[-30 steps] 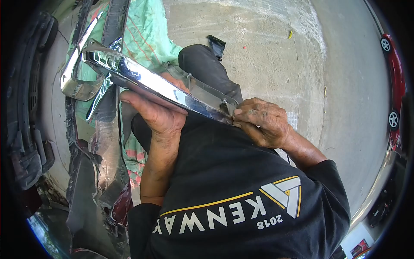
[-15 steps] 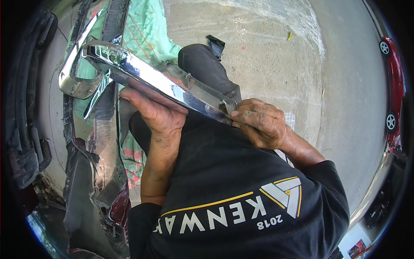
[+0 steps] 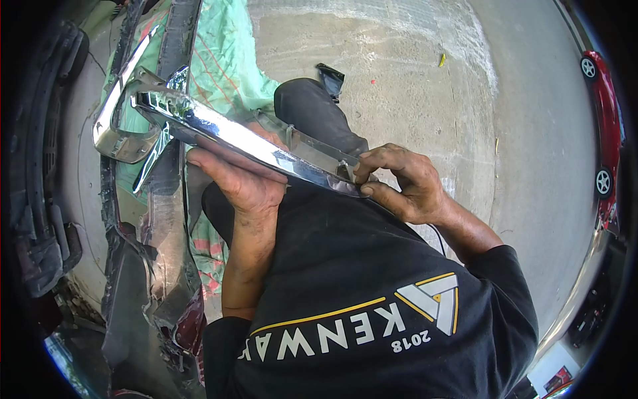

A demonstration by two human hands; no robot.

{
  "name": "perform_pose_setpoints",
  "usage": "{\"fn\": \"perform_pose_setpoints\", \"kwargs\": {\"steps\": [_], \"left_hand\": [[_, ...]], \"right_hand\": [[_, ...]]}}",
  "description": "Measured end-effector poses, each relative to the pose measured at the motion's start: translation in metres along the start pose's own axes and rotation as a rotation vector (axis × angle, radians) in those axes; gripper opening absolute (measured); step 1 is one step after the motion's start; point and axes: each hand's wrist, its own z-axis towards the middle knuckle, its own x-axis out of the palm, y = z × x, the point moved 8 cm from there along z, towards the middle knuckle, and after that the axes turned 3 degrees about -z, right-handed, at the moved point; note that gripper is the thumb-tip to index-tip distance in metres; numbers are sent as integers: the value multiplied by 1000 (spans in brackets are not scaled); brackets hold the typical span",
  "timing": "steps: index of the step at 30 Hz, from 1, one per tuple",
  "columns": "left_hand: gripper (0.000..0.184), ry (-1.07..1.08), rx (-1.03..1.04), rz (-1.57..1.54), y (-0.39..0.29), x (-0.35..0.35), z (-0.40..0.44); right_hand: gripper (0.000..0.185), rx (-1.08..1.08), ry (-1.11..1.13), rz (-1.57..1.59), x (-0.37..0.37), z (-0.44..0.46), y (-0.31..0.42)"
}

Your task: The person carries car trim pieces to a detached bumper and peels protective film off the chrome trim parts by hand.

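A long, curved chrome trim piece (image 3: 232,133) lies diagonally above my lap, its wide end at the upper left. Its underside rests on the palm of my left hand (image 3: 242,183), whose thumb sticks out to the left; the fingers pass behind the piece and partly show beyond it. At the narrow right end, the thumb and index finger of my right hand (image 3: 402,183) sit on either side of the tip, touching it. A greyish translucent backing (image 3: 316,149) with small clips runs along the far edge of the trim.
Another chrome piece (image 3: 126,146) with a looped frame lies at the left on a long, torn dark bumper part (image 3: 163,219). Green cloth (image 3: 222,53) spreads beside it. A small black piece (image 3: 330,81) lies on the concrete floor (image 3: 412,93) beyond my knee. A red car (image 3: 605,126) stands far right.
My right thumb and index finger have moved apart around the trim's tip. The wide end of the trim sits slightly lower in view, and my left hand keeps its hold.
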Motion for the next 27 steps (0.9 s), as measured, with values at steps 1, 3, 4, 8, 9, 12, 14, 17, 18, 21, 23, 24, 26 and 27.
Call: {"fn": "perform_pose_setpoints", "kwargs": {"steps": [1, 3, 4, 8, 9, 12, 14, 17, 18, 21, 23, 24, 26, 27], "left_hand": [[77, 23, -14, -19, 0, 2, -1], [77, 71, -37, -50, 1, 5, -1], [77, 98, -44, -64, 2, 6, 0], [77, 4, 21, 37, 0, 8, 0], [76, -51, 48, 73, -2, 6, 0], [73, -225, 123, 142, -5, 4, 1], [72, -229, 112, 174, -4, 3, 3], [68, -205, 52, 190, -2, 4, 2], [67, -192, 26, 190, -1, 5, 2], [64, -26, -22, 207, 2, 19, 4], [64, -55, -19, 207, 2, 19, 5], [64, -71, -19, 207, 2, 18, 6], [64, -40, -32, 153, 3, 14, 7], [64, -25, -38, 126, 4, 13, 7]], "right_hand": [[44, 36, 40, 20, 2, 0, -3], [46, 25, 23, 29, 3, 2, -1], [47, 19, 17, 34, 3, 2, -1], [46, 20, 48, -2, 4, 4, -1], [47, 8, 59, -30, 4, 5, 1], [47, -19, 100, -85, 3, 9, 6], [46, -54, 103, -112, 3, 13, 12], [43, -120, 94, -157, 5, 17, 18], [42, -132, 106, -176, 6, 17, 19], [39, -220, 76, -192, 9, 15, 20], [38, -265, 65, -210, 10, 13, 19], [38, -271, 77, -228, 12, 11, 18], [37, -264, 103, -241, 13, 12, 17], [37, -251, 119, -235, 14, 13, 16]]}}
